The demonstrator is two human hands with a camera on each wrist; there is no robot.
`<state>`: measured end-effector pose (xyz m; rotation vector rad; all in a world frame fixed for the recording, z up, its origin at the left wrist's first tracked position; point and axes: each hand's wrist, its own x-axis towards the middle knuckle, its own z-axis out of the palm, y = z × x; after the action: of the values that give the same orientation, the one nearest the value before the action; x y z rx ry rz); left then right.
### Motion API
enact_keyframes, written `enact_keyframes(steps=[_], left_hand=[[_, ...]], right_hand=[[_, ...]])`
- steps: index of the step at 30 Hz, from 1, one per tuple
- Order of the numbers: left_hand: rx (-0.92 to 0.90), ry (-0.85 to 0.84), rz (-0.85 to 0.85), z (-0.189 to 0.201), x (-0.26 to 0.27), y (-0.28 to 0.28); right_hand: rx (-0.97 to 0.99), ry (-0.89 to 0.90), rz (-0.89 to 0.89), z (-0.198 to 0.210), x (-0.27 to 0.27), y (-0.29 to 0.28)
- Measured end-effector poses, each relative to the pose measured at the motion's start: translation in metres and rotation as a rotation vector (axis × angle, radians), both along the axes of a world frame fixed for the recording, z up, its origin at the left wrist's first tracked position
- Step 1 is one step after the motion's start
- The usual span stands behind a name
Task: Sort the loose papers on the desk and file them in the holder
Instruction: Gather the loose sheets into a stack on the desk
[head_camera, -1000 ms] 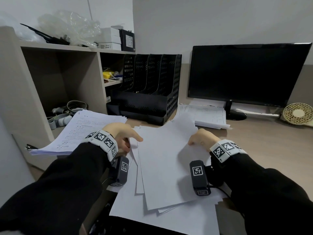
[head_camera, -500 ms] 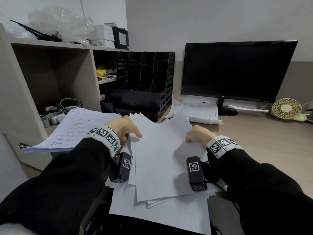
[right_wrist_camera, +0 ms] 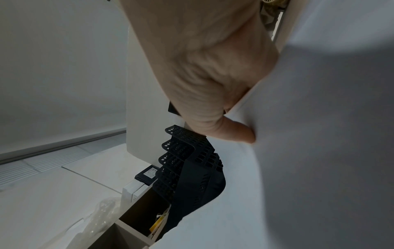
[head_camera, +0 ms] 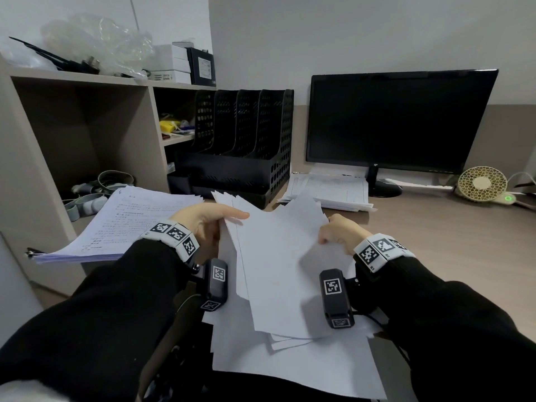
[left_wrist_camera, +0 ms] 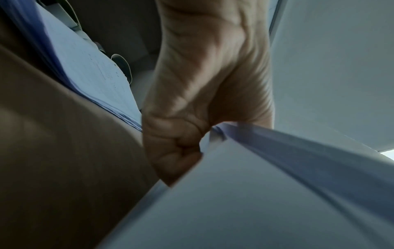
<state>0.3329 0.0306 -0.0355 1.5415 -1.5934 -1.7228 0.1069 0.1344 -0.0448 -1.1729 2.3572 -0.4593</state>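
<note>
At six o'clock one uneven sheaf of blank white papers [head_camera: 278, 256] is pinched by left hand [head_camera: 203, 224] and right hand [head_camera: 339, 233]; one black four-slot holder [head_camera: 243, 146] is seen at twelve

Both my hands are on the loose sheets [head_camera: 278, 256]: left hand [head_camera: 207, 224] grips the left edge with the thumb laid across the top, right hand [head_camera: 339, 232] pinches the right edge, stack fanned and uneven over a larger sheet [head_camera: 290, 369] near the desk [head_camera: 449, 242] front edge. Black slotted holder [head_camera: 246, 146] stands behind, beside the shelf unit [head_camera: 81, 117]. Printed stack [head_camera: 124, 221] at left, another pile [head_camera: 327, 191] just in front of the dark monitor [head_camera: 397, 120], small fan [head_camera: 481, 184] far right.
</note>
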Motion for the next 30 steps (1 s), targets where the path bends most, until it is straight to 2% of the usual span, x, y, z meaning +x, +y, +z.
enact_keyframes(steps=[3,7,10,15,19,21,23,27,30], left_hand=[[-0.005,-0.1,-0.031,0.0,0.001,0.0],[-0.196,-0.15,-0.037,-0.003,-0.002,-0.029],[-0.291,0.022,-0.059,0.028,-0.007,-0.001],[-0.597,0.335,-0.142,0.075,-0.015,0.009],[-0.776,0.493,-0.164,0.104,-0.027,0.01],[-0.885,0.52,-0.134,0.112,-0.034,0.006],[-0.922,0.584,-0.065,0.118,-0.042,0.002],[-0.814,0.72,-0.107,0.121,-0.062,-0.006],[-0.769,0.644,-0.126,0.111,-0.076,-0.014]], right_hand=[[-0.055,-0.099,-0.028,-0.003,-0.006,0.001],[-0.157,-0.217,-0.068,-0.009,-0.013,-0.002],[-0.265,-0.36,-0.079,-0.013,-0.023,-0.002],[-0.544,-0.88,-0.21,-0.011,-0.046,0.005],[-0.699,-1.144,-0.007,0.012,-0.049,0.012],[-0.835,-1.074,0.01,0.027,-0.046,0.009],[-1.035,-0.896,-0.03,0.043,-0.046,0.005],[-1.275,-0.589,-0.065,0.084,-0.053,0.005],[-1.319,-0.457,-0.082,0.107,-0.057,0.007]])
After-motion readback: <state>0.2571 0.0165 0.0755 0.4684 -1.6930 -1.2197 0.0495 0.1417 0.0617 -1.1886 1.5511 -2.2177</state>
